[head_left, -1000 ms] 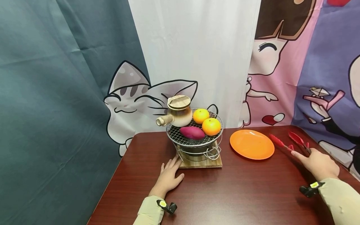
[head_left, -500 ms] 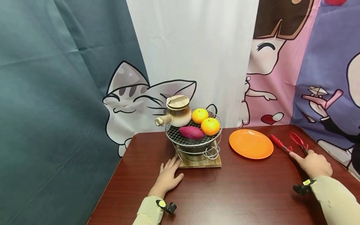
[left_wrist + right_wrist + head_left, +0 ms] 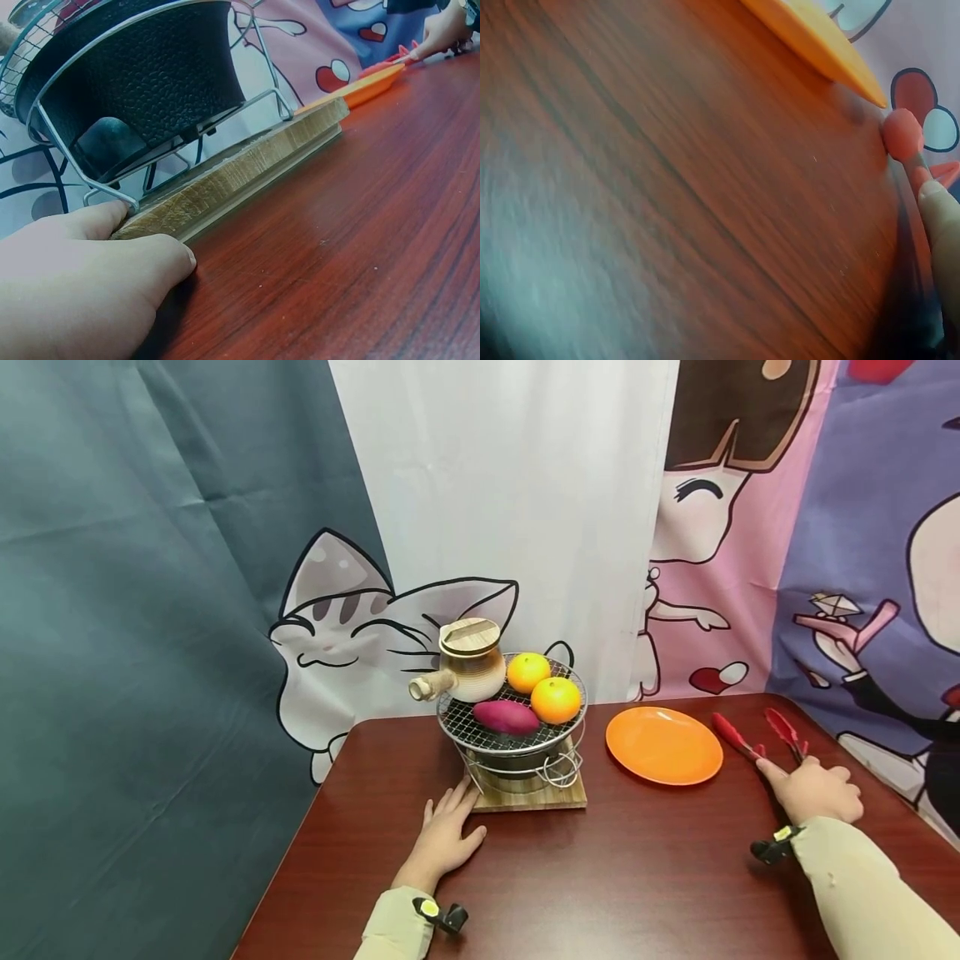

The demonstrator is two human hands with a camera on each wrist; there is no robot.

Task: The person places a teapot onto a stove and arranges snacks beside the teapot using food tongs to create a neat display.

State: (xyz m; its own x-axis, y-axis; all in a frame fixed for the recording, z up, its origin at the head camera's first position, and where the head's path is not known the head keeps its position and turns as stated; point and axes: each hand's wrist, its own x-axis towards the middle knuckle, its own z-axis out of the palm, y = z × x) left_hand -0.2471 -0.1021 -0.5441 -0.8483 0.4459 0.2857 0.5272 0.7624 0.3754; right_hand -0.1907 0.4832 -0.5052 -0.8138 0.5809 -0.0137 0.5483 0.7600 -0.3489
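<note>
My left hand (image 3: 442, 839) lies with its fingers spread on the table, fingertips at the front left corner of a wooden base board (image 3: 240, 169). On that board stands a small black stove (image 3: 157, 82) topped by a round wire grill rack (image 3: 459, 720). The rack carries a clay side-handled teapot (image 3: 474, 677) with a wooden lid, a purple sweet potato (image 3: 506, 717) and two mandarins (image 3: 556, 700). At the right, my right hand (image 3: 813, 789) grips red-tipped tongs (image 3: 733, 735), whose arms are spread apart. In the right wrist view only my thumb (image 3: 941, 225) and part of the tongs show.
An orange plate (image 3: 663, 747) sits between the stove and the tongs. A printed cloth (image 3: 525, 485) hangs right behind the reddish-brown table (image 3: 600, 885). Wire loops (image 3: 561, 770) stick out from the front of the stove.
My right hand has shifted left while holding the tongs, their tips staying almost in place. My left hand keeps its spot by the board. The head view has turned slightly.
</note>
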